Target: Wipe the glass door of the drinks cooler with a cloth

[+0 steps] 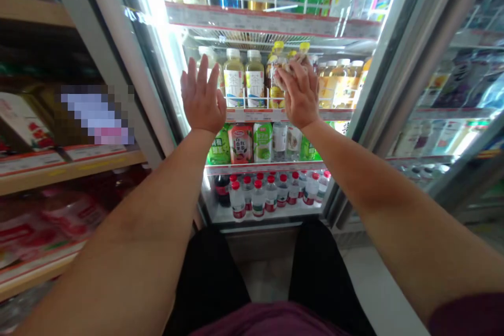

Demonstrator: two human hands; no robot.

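Holds a crumpled, pale cloth [290,66] beneath the bent fingers of the right hand [302,102], at the glass door [252,37] of a lit drinks cooler, and shows the cloth partly beyond the fingertips and well apart from the left hand [202,102], to its right and at about the same height. Raises the left hand empty, with fingers extended and spread toward the same door; places white-capped bottles [255,81] between the two hands in this view, behind the glass, and red-capped bottles [258,199] on the lowest shelf.
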